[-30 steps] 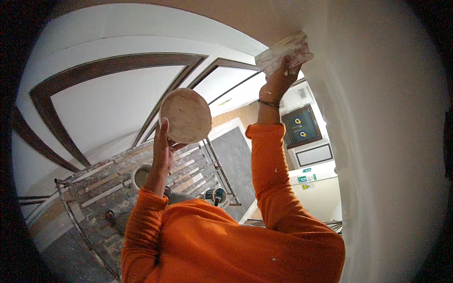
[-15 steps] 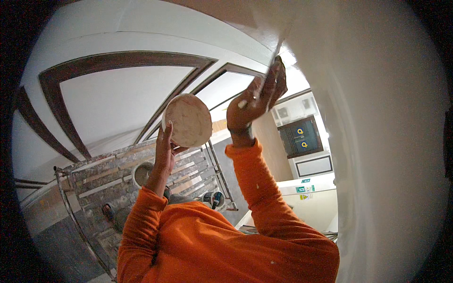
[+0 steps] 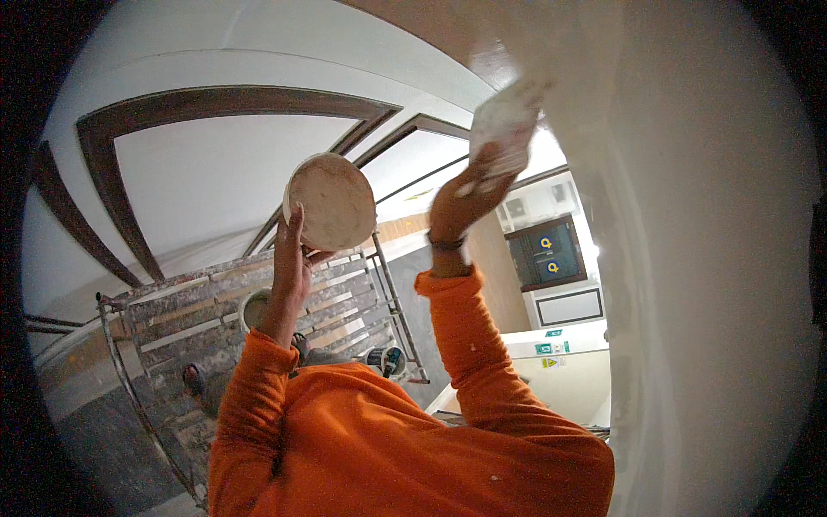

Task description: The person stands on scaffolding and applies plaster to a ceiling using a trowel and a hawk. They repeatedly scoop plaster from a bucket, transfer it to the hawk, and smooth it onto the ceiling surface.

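The left hand (image 3: 297, 250) was closed on the lower left edge of a round beige container (image 3: 332, 202), with the thumb lying along its rim. The container was raised in front of the brown-framed wall panels (image 3: 241, 103), its flat-looking face turned towards the camera; whether this was its filling or its bottom, I could not tell. The right hand (image 3: 465, 207) was lifted higher and gripped a wide, pale-smeared scraper (image 3: 508, 125), which was blurred. The scraper was close to the large smooth pale surface (image 3: 706, 258) on the right, but I could not tell if it touched. Below was a slatted scaffold platform (image 3: 185, 319), stained with white. On it, one bucket (image 3: 252, 308) was partly hidden by the left forearm, and another small bucket (image 3: 376, 356) stood near the orange shirt (image 3: 413, 439).
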A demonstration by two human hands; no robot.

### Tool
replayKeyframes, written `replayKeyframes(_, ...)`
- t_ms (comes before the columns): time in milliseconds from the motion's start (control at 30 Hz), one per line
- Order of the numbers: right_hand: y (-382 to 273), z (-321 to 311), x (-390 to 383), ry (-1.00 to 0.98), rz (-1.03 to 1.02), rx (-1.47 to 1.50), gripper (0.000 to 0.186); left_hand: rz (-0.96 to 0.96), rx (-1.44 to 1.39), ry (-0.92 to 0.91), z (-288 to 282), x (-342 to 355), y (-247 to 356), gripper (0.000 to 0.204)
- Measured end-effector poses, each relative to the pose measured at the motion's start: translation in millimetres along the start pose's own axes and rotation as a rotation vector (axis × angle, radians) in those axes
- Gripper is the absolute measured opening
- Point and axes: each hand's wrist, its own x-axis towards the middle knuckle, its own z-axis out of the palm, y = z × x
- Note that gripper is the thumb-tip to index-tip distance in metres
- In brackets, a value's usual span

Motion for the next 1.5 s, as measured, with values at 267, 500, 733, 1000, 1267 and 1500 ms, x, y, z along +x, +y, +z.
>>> replayKeyframes(267,-28.3,27.9,47.0,-0.033,0.075,-0.012,0.057,0.035,-0.018,-0.033,-14.3,5.0,8.0,0.081)
replayKeyframes(500,-101.1,56.0,-10.4,-0.223,-0.243,-0.025,0.051,0.049,-0.042,0.022,-19.1,4.2,13.7,0.081)
replayKeyframes(733,-37.8,32.2,-10.7,-0.028,-0.51,-0.189,0.029,0.046,-0.019,0.03,-31.5,1.6,20.3,0.081)
replayKeyframes(1000,-4.2,65.4,-47.2,-0.193,-0.382,-0.146,0.024,0.035,0.007,0.054,-31.0,7.4,25.5,0.083)
replayKeyframes(1267,-0.9,2.1,20.1,0.02,0.139,-0.087,0.059,0.025,0.006,-0.01,-25.4,8.4,36.1,0.084)
replayKeyframes(1500,-43.8,42.2,35.3,-0.024,0.1,-0.01,0.064,0.058,-0.004,-0.006,-22.9,7.7,38.0,0.081)
